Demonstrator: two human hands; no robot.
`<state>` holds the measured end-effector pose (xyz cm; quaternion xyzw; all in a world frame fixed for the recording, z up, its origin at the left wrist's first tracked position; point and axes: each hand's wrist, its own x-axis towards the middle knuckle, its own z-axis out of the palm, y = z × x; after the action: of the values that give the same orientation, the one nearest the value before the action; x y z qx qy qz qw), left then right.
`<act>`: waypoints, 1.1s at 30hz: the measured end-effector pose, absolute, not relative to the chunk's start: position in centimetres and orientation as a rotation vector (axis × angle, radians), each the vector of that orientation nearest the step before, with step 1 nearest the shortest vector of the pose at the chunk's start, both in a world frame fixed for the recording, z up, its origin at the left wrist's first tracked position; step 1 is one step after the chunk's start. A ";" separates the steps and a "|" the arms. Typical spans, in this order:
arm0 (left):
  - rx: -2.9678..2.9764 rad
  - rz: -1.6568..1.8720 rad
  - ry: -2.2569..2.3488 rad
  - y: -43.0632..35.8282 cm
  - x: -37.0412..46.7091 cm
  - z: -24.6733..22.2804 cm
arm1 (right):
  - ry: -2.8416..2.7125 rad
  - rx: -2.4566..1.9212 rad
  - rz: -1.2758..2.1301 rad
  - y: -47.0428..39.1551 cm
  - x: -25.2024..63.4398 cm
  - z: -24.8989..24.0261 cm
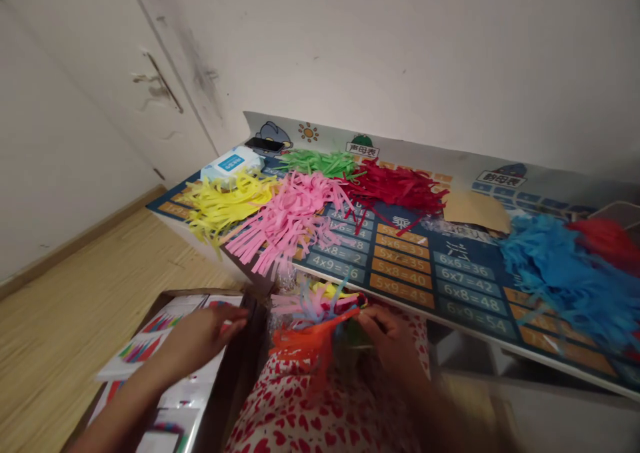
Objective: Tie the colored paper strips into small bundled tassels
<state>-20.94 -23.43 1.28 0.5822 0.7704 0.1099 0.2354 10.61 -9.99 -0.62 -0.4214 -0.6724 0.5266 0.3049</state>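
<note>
Head view: a bright bundle of strips [313,309] in the right hand [387,329]

The bundle is over the person's lap, just in front of the table edge. It is made of thin, floppy strips. Some are orange and hang down in a big bunch. Pink, pale blue and yellow ones stick out above them. The right hand's fingers are pinched together on the bundle's right end. The left hand [223,323] is over a box [230,379] of printed packs [145,346]. Its fingers are curled, and a bit of red shows by them, but I cannot tell if they hold it.

The cloth on the lap [300,413] is pale with red hearts. A dark blue mat [403,266] with number sums covers the table. On it lie heaps of strips: yellow [230,203], pink [295,219], green [320,164], red [395,185] and blue [560,273]. A white and blue packet [233,164] sits behind the yellow heap. A flat black thing [265,146] is near it, and brown paper [475,209] lies beside the red heap.

Behind is a white wall [400,53] with dark smudges. A white door [100,73] and a light wood floor [100,259] are to the left.
</note>
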 end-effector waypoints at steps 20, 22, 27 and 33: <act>2.155 0.699 1.077 -12.6 -8.6 4.0 | -2.058 -1.023 1.176 -12.0 12.4 1.6; 2.105 0.704 1.108 -12.7 -8.6 3.8 | -2.023 -1.025 1.198 -11.9 12.1 1.5; 2.094 0.573 1.056 -12.7 -8.7 4.1 | -1.923 -1.041 1.278 -11.5 11.7 1.3; 1.890 0.594 0.945 -12.6 -11.3 7.1 | -1.672 -1.133 1.629 -10.3 13.4 2.6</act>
<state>-11.31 -12.55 7.09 0.7663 0.3833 0.2408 0.4559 13.36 -10.29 2.65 -0.4204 -0.6204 0.6046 0.2698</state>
